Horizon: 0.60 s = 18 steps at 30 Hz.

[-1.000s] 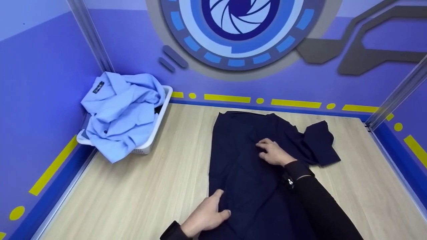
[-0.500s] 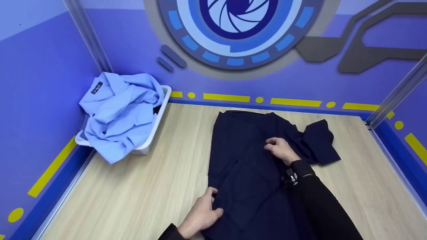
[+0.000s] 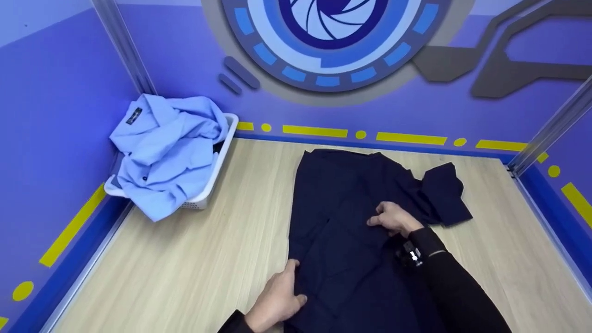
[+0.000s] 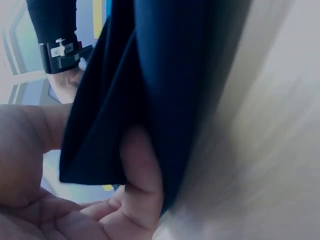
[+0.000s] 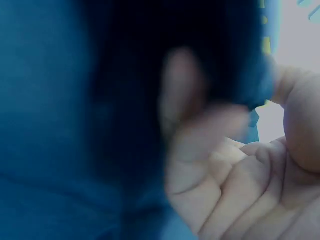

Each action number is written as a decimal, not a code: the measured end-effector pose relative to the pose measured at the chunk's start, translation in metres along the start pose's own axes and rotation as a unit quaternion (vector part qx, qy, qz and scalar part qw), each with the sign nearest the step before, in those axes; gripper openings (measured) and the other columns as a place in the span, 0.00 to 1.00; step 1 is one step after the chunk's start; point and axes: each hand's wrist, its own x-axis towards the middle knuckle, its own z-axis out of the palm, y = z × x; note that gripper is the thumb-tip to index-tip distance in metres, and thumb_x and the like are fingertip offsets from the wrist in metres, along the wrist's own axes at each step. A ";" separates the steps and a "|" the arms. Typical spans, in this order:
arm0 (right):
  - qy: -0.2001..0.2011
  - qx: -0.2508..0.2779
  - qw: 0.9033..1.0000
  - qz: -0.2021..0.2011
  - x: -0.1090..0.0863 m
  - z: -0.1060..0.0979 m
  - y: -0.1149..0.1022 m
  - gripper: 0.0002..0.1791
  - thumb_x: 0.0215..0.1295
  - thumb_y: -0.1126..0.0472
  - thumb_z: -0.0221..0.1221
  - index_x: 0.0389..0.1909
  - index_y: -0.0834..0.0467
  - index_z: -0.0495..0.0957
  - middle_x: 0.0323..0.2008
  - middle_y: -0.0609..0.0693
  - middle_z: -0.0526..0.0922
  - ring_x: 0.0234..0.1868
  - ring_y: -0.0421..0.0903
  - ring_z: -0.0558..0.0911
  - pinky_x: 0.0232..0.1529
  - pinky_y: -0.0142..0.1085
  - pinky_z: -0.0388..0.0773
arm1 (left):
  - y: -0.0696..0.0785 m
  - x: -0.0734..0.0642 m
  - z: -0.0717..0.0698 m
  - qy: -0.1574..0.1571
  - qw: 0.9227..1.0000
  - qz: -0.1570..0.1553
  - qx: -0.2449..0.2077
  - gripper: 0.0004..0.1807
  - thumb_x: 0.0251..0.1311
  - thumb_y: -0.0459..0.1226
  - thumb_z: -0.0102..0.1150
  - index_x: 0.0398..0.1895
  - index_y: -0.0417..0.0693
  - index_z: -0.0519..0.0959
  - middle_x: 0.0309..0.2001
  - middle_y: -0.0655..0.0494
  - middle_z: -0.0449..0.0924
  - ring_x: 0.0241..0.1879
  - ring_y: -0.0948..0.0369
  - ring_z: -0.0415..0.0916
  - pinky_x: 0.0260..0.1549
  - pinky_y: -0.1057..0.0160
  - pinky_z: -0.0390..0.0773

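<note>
A dark navy shirt (image 3: pixel 337 194) lies folded lengthwise on the wooden tabletop, one sleeve (image 3: pixel 444 194) sticking out at the far right. Along its near left edge, my left hand (image 3: pixel 277 296) grips the cloth. In the left wrist view, a finger (image 4: pixel 141 160) reaches under a fold of the shirt (image 4: pixel 170 75) while the thumb lies on the other side. My right hand (image 3: pixel 395 217) pinches the fabric near the shirt's middle right. The right wrist view is blurred, with curled fingers (image 5: pixel 190 165) against dark cloth (image 5: pixel 50 100).
At the back left stands a white plastic basket (image 3: pixel 217 178) heaped with a light blue shirt (image 3: pixel 166 143), part of which hangs over the front rim. Printed panels (image 3: pixel 259 106) wall the tabletop (image 3: pixel 208 259) at the back and both sides.
My right hand has moved right and a little toward me, its fingers now more curled on the cloth. The left hand has shifted slightly left along the shirt's edge.
</note>
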 end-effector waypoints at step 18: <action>0.132 -0.069 0.976 -0.158 0.001 0.015 0.017 0.24 0.62 0.64 0.65 0.58 0.68 0.76 0.51 0.66 0.79 0.48 0.59 0.81 0.52 0.49 0.76 | 0.017 -0.035 0.016 -0.079 0.931 -0.044 -0.355 0.32 0.50 0.25 0.61 0.62 0.40 0.66 0.34 0.54 0.79 0.29 0.63 0.75 0.29 0.69 0.74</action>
